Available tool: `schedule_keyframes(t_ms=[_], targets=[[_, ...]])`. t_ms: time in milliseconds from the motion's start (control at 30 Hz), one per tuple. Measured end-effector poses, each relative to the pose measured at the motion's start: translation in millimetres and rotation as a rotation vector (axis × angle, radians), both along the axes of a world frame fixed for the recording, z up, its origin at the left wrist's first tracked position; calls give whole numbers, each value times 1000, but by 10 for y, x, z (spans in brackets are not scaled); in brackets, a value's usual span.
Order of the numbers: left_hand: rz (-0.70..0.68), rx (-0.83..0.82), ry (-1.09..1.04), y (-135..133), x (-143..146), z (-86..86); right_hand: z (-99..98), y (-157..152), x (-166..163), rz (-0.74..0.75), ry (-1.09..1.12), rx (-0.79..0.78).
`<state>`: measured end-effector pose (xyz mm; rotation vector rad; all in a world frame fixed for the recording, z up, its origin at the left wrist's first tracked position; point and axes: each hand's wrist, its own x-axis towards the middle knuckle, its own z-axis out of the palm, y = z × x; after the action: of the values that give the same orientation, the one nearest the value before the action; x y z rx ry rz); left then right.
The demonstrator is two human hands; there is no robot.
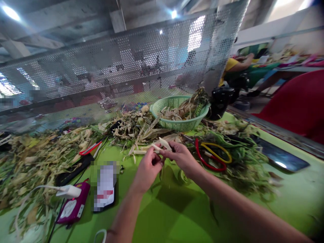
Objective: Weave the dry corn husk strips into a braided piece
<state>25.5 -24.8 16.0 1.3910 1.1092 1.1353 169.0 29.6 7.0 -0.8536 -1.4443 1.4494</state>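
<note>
Both hands meet over the green tabletop (152, 209), closed around a pale strip of dried husk (165, 143). My left hand (149, 167) pinches it between thumb and fingertips. Thumb and fingers of my right hand (181, 157) grip the same strip from the other side. More pale husk pieces (139, 152) lie just beyond the left fingers. Close to the right hand rest scissors (211, 153) with one red and one yellow handle. Behind the hands stands a light green plastic basket (177, 125) with dried husks inside.
Heaps of dried plant scraps (45, 158) cover the left, with greener strands (243, 155) at right. A phone (105, 187), a purple box (73, 206) with a white plug, and a dark tablet-like device (280, 155) lie around. A perforated metal screen (113, 67) rises behind. Another person's arm (240, 64) shows far right.
</note>
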Motion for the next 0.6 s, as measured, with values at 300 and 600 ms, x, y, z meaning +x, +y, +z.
schedule_keyframes(t_ms=[300, 600], targets=[[48, -16, 85, 16, -45, 6, -14, 62, 41, 38, -101, 106], [19, -45, 37, 56, -77, -32, 135, -21, 66, 184, -46, 65]])
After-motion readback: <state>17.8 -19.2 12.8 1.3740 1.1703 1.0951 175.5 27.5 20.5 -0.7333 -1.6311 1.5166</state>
